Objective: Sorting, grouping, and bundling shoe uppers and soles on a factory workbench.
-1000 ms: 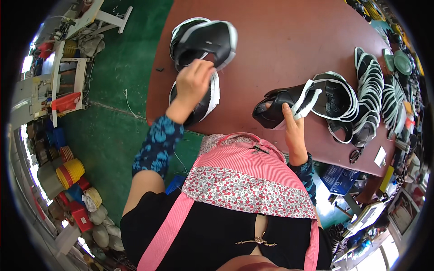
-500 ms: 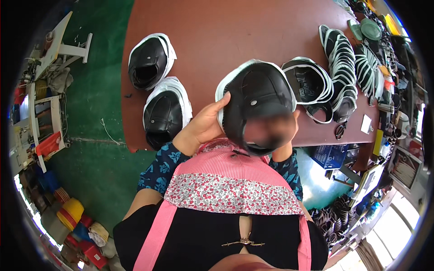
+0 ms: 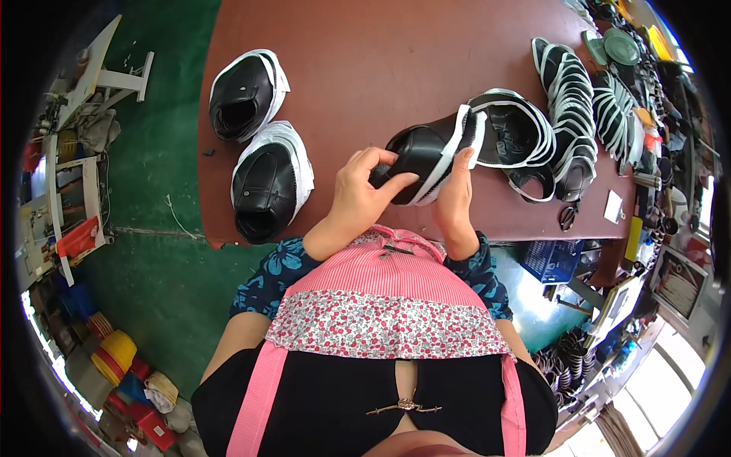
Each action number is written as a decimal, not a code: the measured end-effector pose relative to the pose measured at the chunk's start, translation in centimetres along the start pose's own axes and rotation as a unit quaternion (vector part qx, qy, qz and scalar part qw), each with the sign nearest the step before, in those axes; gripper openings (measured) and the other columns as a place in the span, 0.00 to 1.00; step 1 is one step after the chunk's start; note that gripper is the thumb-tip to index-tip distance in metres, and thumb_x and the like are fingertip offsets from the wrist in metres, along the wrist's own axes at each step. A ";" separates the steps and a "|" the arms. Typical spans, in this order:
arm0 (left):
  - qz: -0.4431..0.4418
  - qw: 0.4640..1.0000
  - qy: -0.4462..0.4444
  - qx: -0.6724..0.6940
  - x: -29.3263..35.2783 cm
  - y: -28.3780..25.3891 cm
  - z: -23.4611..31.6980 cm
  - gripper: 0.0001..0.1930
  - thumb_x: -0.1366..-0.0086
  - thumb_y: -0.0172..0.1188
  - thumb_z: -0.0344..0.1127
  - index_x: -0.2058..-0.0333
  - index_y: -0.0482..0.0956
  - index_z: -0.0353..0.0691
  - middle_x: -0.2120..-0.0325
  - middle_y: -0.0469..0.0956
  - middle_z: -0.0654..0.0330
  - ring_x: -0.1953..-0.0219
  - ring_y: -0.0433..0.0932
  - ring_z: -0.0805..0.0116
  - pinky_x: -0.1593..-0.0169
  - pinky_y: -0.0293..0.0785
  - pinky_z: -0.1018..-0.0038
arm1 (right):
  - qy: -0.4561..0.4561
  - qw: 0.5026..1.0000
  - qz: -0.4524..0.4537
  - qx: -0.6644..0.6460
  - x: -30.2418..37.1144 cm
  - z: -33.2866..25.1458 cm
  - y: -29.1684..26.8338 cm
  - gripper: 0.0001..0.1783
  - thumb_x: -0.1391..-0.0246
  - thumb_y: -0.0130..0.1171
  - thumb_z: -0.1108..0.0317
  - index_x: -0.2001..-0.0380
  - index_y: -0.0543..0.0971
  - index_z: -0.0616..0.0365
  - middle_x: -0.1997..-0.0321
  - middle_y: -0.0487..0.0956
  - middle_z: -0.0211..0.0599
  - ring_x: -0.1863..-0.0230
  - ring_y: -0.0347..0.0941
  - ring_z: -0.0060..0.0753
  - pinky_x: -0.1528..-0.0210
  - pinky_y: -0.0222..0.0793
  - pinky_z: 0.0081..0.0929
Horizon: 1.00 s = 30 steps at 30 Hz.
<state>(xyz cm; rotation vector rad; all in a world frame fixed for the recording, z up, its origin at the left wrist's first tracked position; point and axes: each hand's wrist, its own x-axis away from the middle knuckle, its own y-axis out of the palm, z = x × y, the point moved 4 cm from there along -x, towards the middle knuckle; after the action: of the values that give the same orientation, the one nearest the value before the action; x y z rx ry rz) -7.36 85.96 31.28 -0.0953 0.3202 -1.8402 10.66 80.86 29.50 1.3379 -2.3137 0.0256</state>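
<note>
Black leather, trimmed along its edge with a white band, fills both hands: a shoe upper [image 3: 426,156] is held just above the near edge of the reddish-brown desk [image 3: 396,61], close in front of the person's chest. The left hand [image 3: 362,190] wraps the rounded toe end, its grip closed around the piece with the thumb on the near side and the fingers curled over the top. The right hand [image 3: 455,190] stands upright against the other end, thumb pressed to the white edge, so its grip is likewise closed on the same piece. Held at both ends like this, the upper is steadied and tipped on its side, which looks suited to turning it or checking the trim.

Beyond the right-hand grip, touching or nearly touching the held piece, lies a pile of open uppers [image 3: 525,145] with their white bindings showing, and further out that way a fanned row of black-and-white pieces [image 3: 579,91] overlapping like tiles. Well off to the far side of the left-hand grip, two finished-looking uppers [image 3: 259,141] rest apart from the rest, one above the other, openings facing the person, seemingly set aside as a separate lot. A pair of small snips [image 3: 567,217] lies near the desk edge, out past the right-hand grip. Below the hands hangs a pink apron [image 3: 381,305] with a flowered band.
</note>
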 end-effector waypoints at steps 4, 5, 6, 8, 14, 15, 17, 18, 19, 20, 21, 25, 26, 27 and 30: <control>0.020 0.998 -0.046 0.036 1.5 -1.0 -1.2 0.15 0.36 0.79 0.32 0.57 0.83 0.33 0.67 0.85 0.51 0.67 0.85 0.64 0.62 0.80 0.70 | -0.022 0.986 -0.025 0.163 -1.2 0.5 -3.9 0.28 0.17 0.52 0.49 0.34 0.76 0.65 0.44 0.84 0.37 0.44 0.81 0.26 0.41 0.77 0.28; 0.035 0.999 -0.009 0.004 1.9 -1.7 -1.0 0.15 0.35 0.79 0.31 0.56 0.83 0.34 0.66 0.84 0.51 0.67 0.85 0.62 0.62 0.79 0.69 | -0.027 0.993 -0.032 0.106 -1.7 1.2 -5.1 0.23 0.18 0.54 0.55 0.38 0.78 0.66 0.46 0.84 0.35 0.46 0.81 0.24 0.43 0.78 0.26; 0.055 0.995 0.051 -0.062 2.5 -2.7 -1.0 0.13 0.34 0.77 0.30 0.55 0.83 0.36 0.64 0.84 0.50 0.65 0.85 0.54 0.60 0.80 0.64 | -0.060 0.994 -0.040 0.082 -1.6 0.6 -5.7 0.22 0.19 0.54 0.57 0.38 0.79 0.67 0.46 0.85 0.36 0.46 0.81 0.25 0.43 0.78 0.26; 0.072 0.955 0.182 -0.224 4.8 -5.3 -0.9 0.12 0.34 0.76 0.29 0.55 0.83 0.37 0.62 0.83 0.51 0.62 0.84 0.47 0.58 0.80 0.58 | -0.069 0.994 -0.071 0.035 -2.3 0.9 -8.6 0.21 0.22 0.55 0.63 0.37 0.78 0.69 0.44 0.86 0.40 0.47 0.84 0.30 0.41 0.79 0.31; -0.029 0.870 0.093 -0.483 18.1 -13.6 -5.6 0.12 0.34 0.73 0.30 0.53 0.84 0.41 0.56 0.82 0.58 0.58 0.83 0.54 0.57 0.75 0.58 | 0.028 0.962 -0.117 -0.246 -1.6 0.3 -13.4 0.29 0.34 0.56 0.64 0.35 0.77 0.71 0.40 0.85 0.53 0.45 0.85 0.55 0.42 0.83 0.55; -0.043 0.863 0.053 -0.501 19.1 -14.6 -6.6 0.11 0.32 0.71 0.31 0.52 0.84 0.41 0.56 0.80 0.59 0.55 0.82 0.54 0.55 0.75 0.57 | 0.047 0.960 -0.091 -0.261 -1.7 0.8 -13.7 0.32 0.37 0.56 0.60 0.34 0.76 0.68 0.39 0.86 0.52 0.45 0.85 0.57 0.39 0.81 0.58; -0.037 0.861 0.010 -0.508 20.0 -16.0 -10.0 0.11 0.31 0.70 0.32 0.52 0.84 0.42 0.56 0.79 0.58 0.53 0.81 0.53 0.53 0.75 0.56 | 0.100 0.935 -0.092 -0.328 -1.5 1.9 -13.1 0.31 0.39 0.57 0.57 0.37 0.81 0.63 0.40 0.86 0.51 0.44 0.85 0.56 0.36 0.79 0.59; -0.023 0.866 0.006 -0.499 19.7 -16.4 -11.6 0.10 0.31 0.70 0.32 0.52 0.84 0.42 0.57 0.78 0.57 0.53 0.81 0.51 0.53 0.75 0.56 | 0.113 0.925 -0.114 -0.346 -1.7 2.6 -12.7 0.27 0.40 0.57 0.54 0.45 0.85 0.60 0.43 0.88 0.46 0.44 0.85 0.53 0.36 0.78 0.57; -0.003 0.874 -0.009 -0.487 19.1 -16.7 -12.3 0.11 0.31 0.69 0.32 0.51 0.83 0.43 0.55 0.78 0.57 0.52 0.80 0.50 0.51 0.76 0.56 | 0.124 0.922 -0.125 -0.345 -1.8 3.1 -11.8 0.27 0.40 0.57 0.54 0.45 0.85 0.60 0.43 0.88 0.46 0.44 0.85 0.53 0.36 0.78 0.57; 0.014 0.881 -0.017 -0.472 17.9 -16.7 -12.8 0.13 0.30 0.69 0.32 0.49 0.82 0.43 0.54 0.78 0.57 0.51 0.80 0.50 0.50 0.76 0.55 | 0.141 0.902 -0.149 -0.381 -1.9 3.3 -10.9 0.25 0.39 0.57 0.53 0.48 0.86 0.60 0.44 0.89 0.44 0.43 0.85 0.51 0.36 0.78 0.55; 0.036 0.877 -0.020 -0.478 16.9 -16.0 -12.0 0.15 0.30 0.69 0.32 0.47 0.81 0.43 0.52 0.79 0.57 0.49 0.79 0.49 0.47 0.75 0.54 | 0.159 0.880 -0.172 -0.412 -1.8 3.5 -10.1 0.24 0.39 0.57 0.53 0.51 0.87 0.59 0.45 0.89 0.42 0.43 0.85 0.49 0.37 0.79 0.53; 0.179 0.874 0.031 -0.451 13.2 -12.1 -5.6 0.22 0.34 0.72 0.32 0.43 0.79 0.40 0.46 0.80 0.54 0.45 0.79 0.46 0.41 0.71 0.51 | 0.208 0.810 -0.278 -0.473 -1.9 3.9 -7.9 0.24 0.38 0.57 0.54 0.51 0.87 0.60 0.47 0.89 0.40 0.42 0.84 0.46 0.38 0.79 0.47; 0.176 0.889 0.067 -0.416 12.6 -10.8 -3.7 0.21 0.34 0.72 0.33 0.44 0.80 0.40 0.48 0.81 0.55 0.46 0.79 0.47 0.42 0.71 0.53 | 0.213 0.808 -0.279 -0.473 -1.6 4.0 -7.4 0.24 0.38 0.57 0.54 0.51 0.87 0.60 0.47 0.89 0.40 0.42 0.84 0.46 0.38 0.79 0.47; 0.176 0.902 0.101 -0.381 12.2 -9.3 -1.4 0.20 0.34 0.72 0.34 0.45 0.81 0.41 0.50 0.82 0.55 0.46 0.80 0.48 0.42 0.71 0.54 | 0.204 0.831 -0.268 -0.443 -1.2 3.9 -7.0 0.24 0.38 0.57 0.56 0.48 0.86 0.60 0.46 0.89 0.41 0.41 0.84 0.47 0.36 0.79 0.49; 0.080 0.926 0.215 -0.301 10.9 -3.7 6.3 0.19 0.36 0.76 0.40 0.51 0.84 0.39 0.54 0.84 0.56 0.51 0.81 0.53 0.44 0.72 0.58 | 0.174 0.891 -0.225 -0.353 0.3 2.9 -4.7 0.27 0.38 0.56 0.59 0.41 0.84 0.62 0.42 0.88 0.45 0.38 0.82 0.49 0.33 0.76 0.52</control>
<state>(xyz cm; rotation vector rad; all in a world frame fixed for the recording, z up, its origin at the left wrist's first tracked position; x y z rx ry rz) -12.51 75.45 37.20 -0.0827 1.1655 -1.5310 13.30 77.45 26.00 1.2901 -1.4429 -0.6144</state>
